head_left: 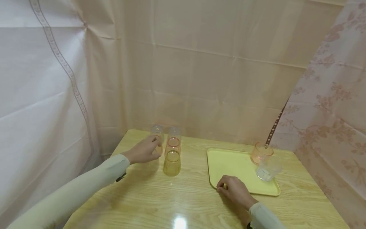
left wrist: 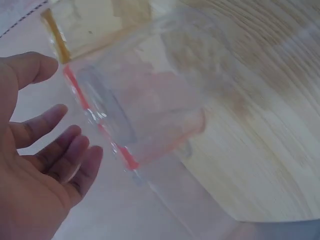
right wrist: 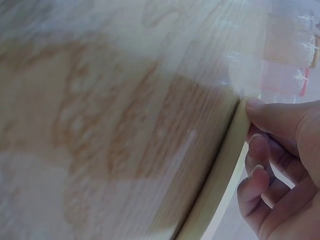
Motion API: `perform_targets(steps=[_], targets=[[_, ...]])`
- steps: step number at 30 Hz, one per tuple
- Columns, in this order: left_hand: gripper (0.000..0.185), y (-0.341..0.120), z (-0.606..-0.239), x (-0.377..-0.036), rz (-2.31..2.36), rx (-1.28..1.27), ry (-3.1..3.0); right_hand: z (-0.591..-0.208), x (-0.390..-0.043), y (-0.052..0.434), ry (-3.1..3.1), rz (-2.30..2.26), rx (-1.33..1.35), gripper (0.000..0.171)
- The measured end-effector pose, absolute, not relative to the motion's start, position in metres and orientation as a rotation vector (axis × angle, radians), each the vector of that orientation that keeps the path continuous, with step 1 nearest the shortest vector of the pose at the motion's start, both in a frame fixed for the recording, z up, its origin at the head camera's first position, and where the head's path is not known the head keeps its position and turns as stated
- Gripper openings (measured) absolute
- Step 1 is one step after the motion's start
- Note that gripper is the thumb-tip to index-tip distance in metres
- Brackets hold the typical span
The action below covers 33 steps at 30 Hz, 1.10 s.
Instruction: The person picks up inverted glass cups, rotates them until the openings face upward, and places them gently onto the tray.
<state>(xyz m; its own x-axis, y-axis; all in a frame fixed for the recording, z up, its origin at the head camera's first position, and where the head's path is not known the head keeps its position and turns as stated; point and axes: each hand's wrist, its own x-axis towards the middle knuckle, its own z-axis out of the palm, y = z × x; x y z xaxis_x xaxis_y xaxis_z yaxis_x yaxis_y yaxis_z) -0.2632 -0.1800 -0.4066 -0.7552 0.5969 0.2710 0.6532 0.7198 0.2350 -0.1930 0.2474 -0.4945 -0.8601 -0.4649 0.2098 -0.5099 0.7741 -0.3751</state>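
My left hand (head_left: 145, 149) is beside a group of drinking glasses at the table's left, its fingers loosely bent. The left wrist view shows a gap between those fingers and a pink-rimmed glass (left wrist: 170, 125). Closest to me in the group is an amber glass (head_left: 172, 165), with another pink-rimmed glass (head_left: 173, 143) behind it. My hand partly covers a glass on the left. With my right hand (head_left: 234, 190) I pinch the near left corner of a yellow tray (head_left: 228, 165) between thumb and fingers; the right wrist view shows the tray edge (right wrist: 212, 190) close up.
Two clear glasses (head_left: 174, 130) stand at the back of the left group. The tray's right side carries a pink glass (head_left: 259, 156) and a clear glass (head_left: 266, 171). Cloth sheets (head_left: 200, 79) hang around the wooden table (head_left: 148, 197).
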Motion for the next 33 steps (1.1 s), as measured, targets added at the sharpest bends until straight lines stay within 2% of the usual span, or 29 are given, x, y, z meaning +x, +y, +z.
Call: perform_targets(steps=[9, 19, 26, 33], targets=[[0.041, -0.193, -0.419, -0.266, -0.367, -0.996, -2.82, -0.496, -0.193, 0.25, -2.84, 0.679, 0.783, 0.007], [0.065, -0.201, -0.416, -0.261, -0.425, -0.904, -3.037, -0.494, -0.195, 0.251, -2.875, 0.682, 0.79, 0.008], [0.069, -0.206, -0.413, -0.262, -0.391, -0.884, -3.082, -0.491, -0.195, 0.251, -2.891, 0.672, 0.76, 0.008], [0.065, -0.213, -0.419, -0.268, -0.339, -0.757, -3.066, -0.491, -0.195, 0.251, -2.876, 0.706, 0.809, 0.005]])
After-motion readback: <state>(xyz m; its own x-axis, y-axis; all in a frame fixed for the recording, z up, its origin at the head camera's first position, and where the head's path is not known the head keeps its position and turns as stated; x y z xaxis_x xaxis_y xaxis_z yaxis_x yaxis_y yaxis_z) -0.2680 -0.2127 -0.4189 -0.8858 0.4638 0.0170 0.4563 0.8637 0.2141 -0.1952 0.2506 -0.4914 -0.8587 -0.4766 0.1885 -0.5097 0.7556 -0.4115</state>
